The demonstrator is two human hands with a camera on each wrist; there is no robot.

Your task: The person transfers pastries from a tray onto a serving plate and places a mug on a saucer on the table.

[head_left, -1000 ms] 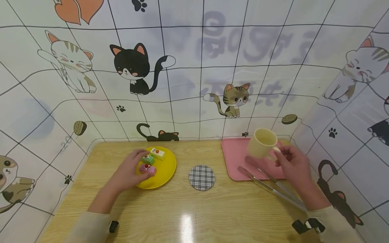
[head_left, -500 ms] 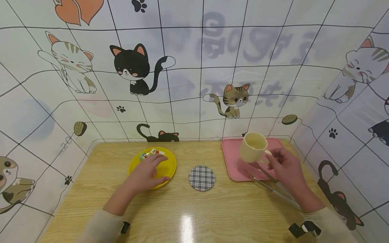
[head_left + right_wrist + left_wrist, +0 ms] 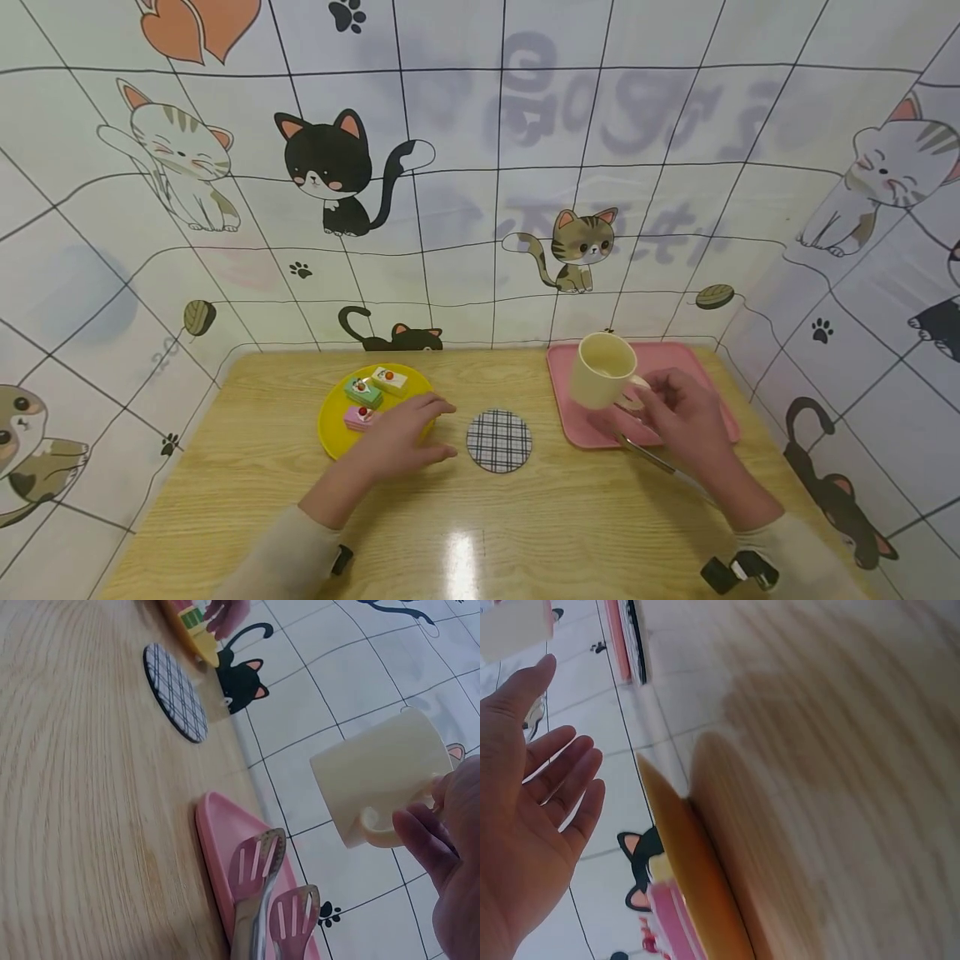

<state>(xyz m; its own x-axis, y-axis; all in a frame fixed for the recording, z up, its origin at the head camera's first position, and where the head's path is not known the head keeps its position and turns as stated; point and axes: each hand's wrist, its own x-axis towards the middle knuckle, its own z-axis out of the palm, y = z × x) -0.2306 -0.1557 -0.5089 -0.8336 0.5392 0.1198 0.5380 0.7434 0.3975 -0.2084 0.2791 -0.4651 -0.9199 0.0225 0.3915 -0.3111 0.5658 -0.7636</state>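
Note:
My right hand point(image 3: 686, 417) pinches the handle of a cream mug point(image 3: 592, 379), holding it upright and raised above a pink tray point(image 3: 667, 357). The right wrist view shows the mug point(image 3: 379, 776) well off the tray. My left hand point(image 3: 393, 442) holds nothing; its fingers are spread over the right edge of a yellow plate point(image 3: 333, 433), pointing towards a round checked coaster point(image 3: 498, 442). On the plate lie three small toy cakes: pink point(image 3: 358, 418), green point(image 3: 363, 392) and cream point(image 3: 390, 381).
Metal tongs point(image 3: 259, 915) with slotted ends rest on the tray, their handles reaching towards the near right of the wooden table point(image 3: 540, 525). Behind the table hangs a cat-printed, gridded backdrop point(image 3: 457, 208).
My right hand has carried the mug left and slightly nearer, across the tray. The left hand has moved right from beside the cakes towards the coaster, uncovering the cakes.

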